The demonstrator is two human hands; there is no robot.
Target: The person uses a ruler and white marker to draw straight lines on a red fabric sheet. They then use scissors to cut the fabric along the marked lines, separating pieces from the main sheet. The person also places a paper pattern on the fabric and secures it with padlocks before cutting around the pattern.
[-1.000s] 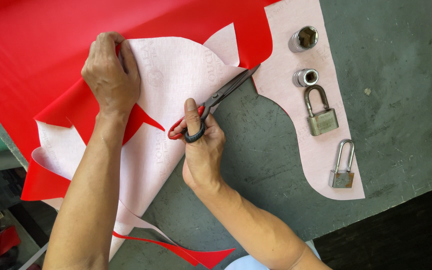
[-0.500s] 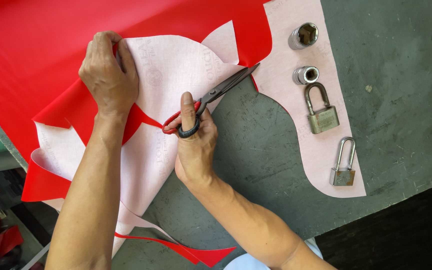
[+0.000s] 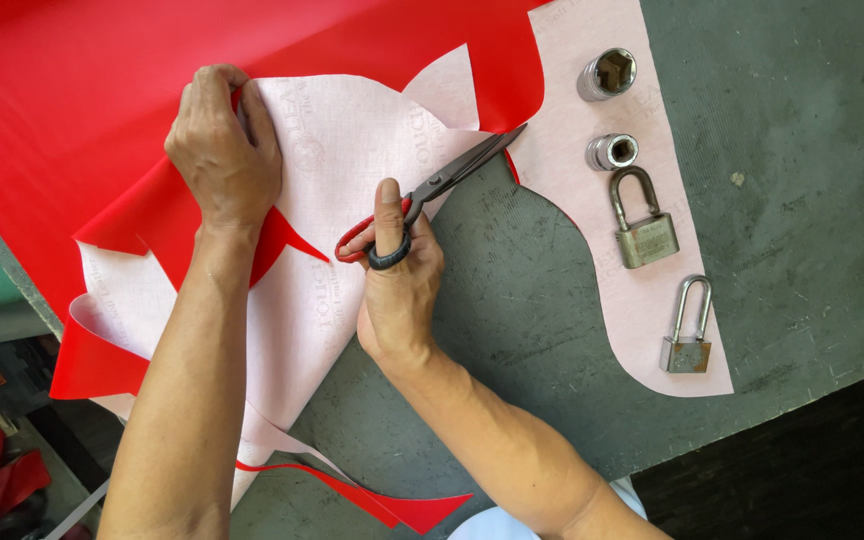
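Right hand [image 3: 399, 290] closed round handles of scissors [image 3: 432, 190]: thumb through black loop, fingers curled through red loop, grip tight. Blades nearly together, pointing up and away from hand toward upper right, tips at cut edge of red sheet [image 3: 102, 90]. Knuckles resting over grey table [image 3: 802, 200], just below pale underside of folded sheet.

Left hand [image 3: 222, 150] up and to left of right hand, well clear of blades. Fingers bent over, pinching folded-back flap of sheet [image 3: 342, 130], pale pink backing showing face up. Thumb hidden under flap, so exact pinch hard to tell; palm down, pressed on material. Red face of sheet spreading out above and left of that hand.

Right of scissor tips: curved pale pink strip [image 3: 642, 330] lying flat on table, running down and away. On strip, from top: large metal socket [image 3: 608, 73], smaller socket [image 3: 612, 152], brass-toned padlock [image 3: 644, 222], silver padlock [image 3: 687, 328], all apart from one another, all well right of right hand.

Below both forearms: narrow red offcut [image 3: 392, 505] trailing near table edge.
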